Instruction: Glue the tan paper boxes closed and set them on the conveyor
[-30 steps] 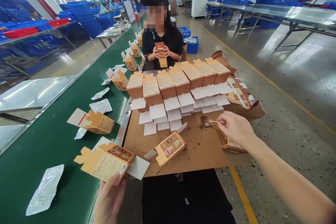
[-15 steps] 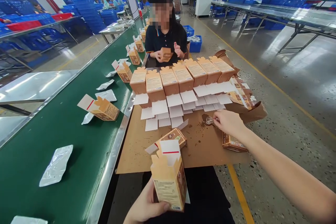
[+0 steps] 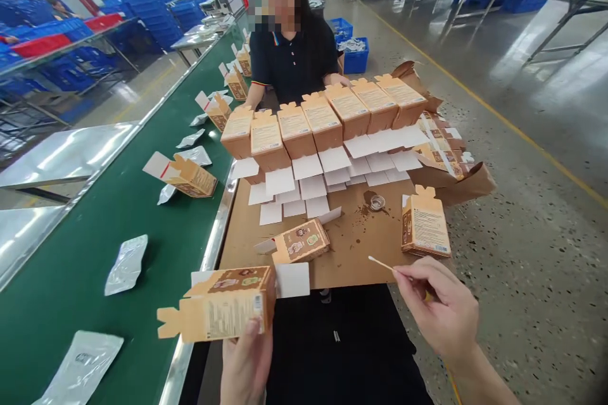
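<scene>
Carton at near left corner of cardboard sheet, sideways in the grasp of the left hand, with thumb across the printed panel and fingers mostly hidden beneath. Tabbed end toward the left, white flap out at the other, in front of the sheet's near edge. Probably light; thin board, likely stiff along folds, easy to dent mid-panel, floppy at flaps. Contents hidden; cannot tell whether filled. Best held by two opposite edges near the base, clear of flaps, without hard squeezing. Likely smooth, perhaps slippery if wetted.

Right hand just off the sheet's near right corner, pinching cotton swab between thumb and forefinger, with white tip out over the sheet. Thin, probably easy to snap; light pinch enough.

Against half a second ago: shift of carton from upright to sideways; withdrawal of swab from small dish on the sheet toward its near right corner; fuller view of second carton at the sheet's right edge, now uncovered by the right hand.
</scene>
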Motion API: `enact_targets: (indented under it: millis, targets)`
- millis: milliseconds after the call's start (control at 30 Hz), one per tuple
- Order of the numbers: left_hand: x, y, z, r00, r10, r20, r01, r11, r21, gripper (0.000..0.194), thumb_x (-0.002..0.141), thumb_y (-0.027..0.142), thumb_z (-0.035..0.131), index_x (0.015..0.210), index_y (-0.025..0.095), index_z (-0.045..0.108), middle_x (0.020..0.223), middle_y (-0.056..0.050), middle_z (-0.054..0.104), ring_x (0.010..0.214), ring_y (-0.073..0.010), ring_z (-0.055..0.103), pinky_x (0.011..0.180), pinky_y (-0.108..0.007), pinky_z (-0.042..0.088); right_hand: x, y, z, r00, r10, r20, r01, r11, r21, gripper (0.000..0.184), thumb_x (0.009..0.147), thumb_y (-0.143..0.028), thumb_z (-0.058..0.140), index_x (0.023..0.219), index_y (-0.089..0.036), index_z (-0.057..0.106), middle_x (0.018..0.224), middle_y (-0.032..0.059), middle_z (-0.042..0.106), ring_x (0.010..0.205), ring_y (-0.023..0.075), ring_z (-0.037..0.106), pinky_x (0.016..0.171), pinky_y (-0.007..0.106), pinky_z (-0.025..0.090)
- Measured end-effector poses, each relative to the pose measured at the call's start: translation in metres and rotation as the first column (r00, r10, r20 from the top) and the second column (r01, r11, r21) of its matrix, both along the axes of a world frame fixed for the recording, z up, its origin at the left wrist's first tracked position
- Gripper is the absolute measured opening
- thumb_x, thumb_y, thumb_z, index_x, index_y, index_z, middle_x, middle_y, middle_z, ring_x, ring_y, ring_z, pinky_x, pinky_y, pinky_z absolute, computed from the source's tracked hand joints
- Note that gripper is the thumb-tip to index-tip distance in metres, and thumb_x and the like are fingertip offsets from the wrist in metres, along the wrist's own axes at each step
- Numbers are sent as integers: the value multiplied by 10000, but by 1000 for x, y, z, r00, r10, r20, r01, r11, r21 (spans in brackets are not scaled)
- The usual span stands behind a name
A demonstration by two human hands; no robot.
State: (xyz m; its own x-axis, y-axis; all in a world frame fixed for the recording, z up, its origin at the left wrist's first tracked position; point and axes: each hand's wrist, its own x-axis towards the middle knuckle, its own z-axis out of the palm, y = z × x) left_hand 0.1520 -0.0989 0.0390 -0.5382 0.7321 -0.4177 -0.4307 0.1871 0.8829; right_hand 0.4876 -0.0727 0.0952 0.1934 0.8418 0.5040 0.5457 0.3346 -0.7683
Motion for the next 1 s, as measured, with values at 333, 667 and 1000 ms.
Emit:
enact_targets:
  millis: [333, 667, 1000]
  targets:
    - [-11, -3, 3, 984, 172, -36, -170, 984, 52, 987, 709, 501, 1209, 1595, 412, 783, 1715, -58, 803, 1743, -388, 646, 1424, -521, 574, -128, 27, -72, 864, 504, 3, -502, 861, -83, 300, 1143, -130, 705, 887, -266, 784, 775, -34, 657, 638, 138, 602, 614, 275, 494]
    - [-6, 14, -5, 990, 132, -51, -129, 990, 53, 945, 751, 570, 1196, 1552, 343, 749, 1674, -143, 807, 1639, -427, 734, 1336, -597, 655, -128, 64, -86, 813, 555, 175, -485, 812, -324, 330, 1207, -243, 683, 949, -278, 885, 875, 39, 831, 811, 204, 788, 778, 306, 636]
    - [-33, 18, 9, 897, 268, -350, -224, 961, 161, 1123, 719, 489, 1217, 1606, 338, 545, 1720, -172, 746, 1711, -426, 676, 1372, -642, 631, -109, 49, -63, 865, 501, -4, -485, 834, -262, 310, 1209, -292, 697, 965, -278, 887, 848, 20, 793, 687, 171, 700, 640, 303, 605]
